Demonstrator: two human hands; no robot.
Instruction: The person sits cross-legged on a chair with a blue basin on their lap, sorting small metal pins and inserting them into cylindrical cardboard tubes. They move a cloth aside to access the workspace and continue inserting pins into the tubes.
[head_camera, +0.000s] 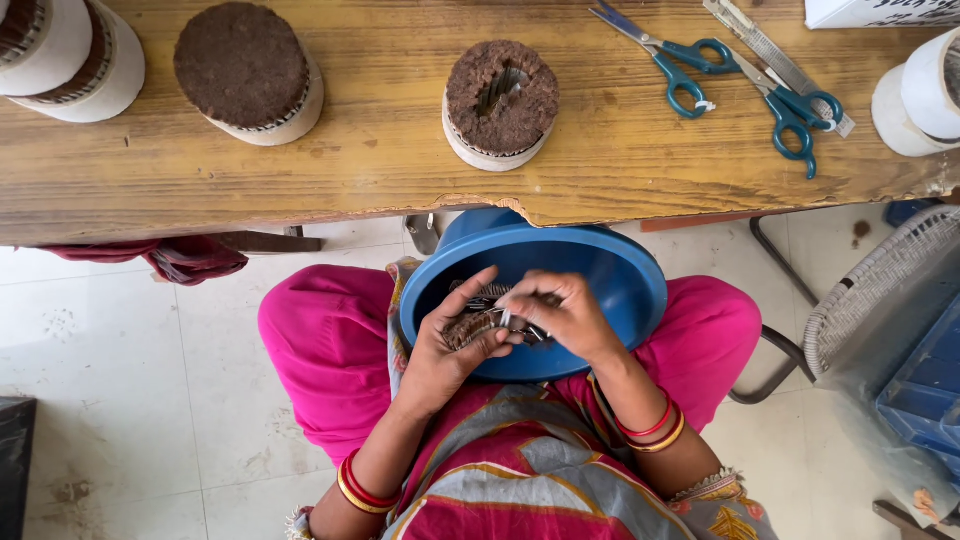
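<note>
Both hands together over the blue bowl (620, 290) at 6: left hand (445, 345) clamps a brown bristly pad (468, 327), right hand (565, 312) pinches thin metal pins (528, 333) — prob. light, slippery, prickly, so grip edges.

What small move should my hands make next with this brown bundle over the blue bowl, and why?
Probably have the right hand tuck its thin strand into the brown bundle that the left hand grips over the blue bowl, since both already meet there.

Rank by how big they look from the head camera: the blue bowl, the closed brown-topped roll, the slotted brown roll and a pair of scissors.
1. Blue bowl, though nearest the camera.
2. Closed brown-topped roll.
3. Slotted brown roll and the left scissors: too alike to rank.
</note>
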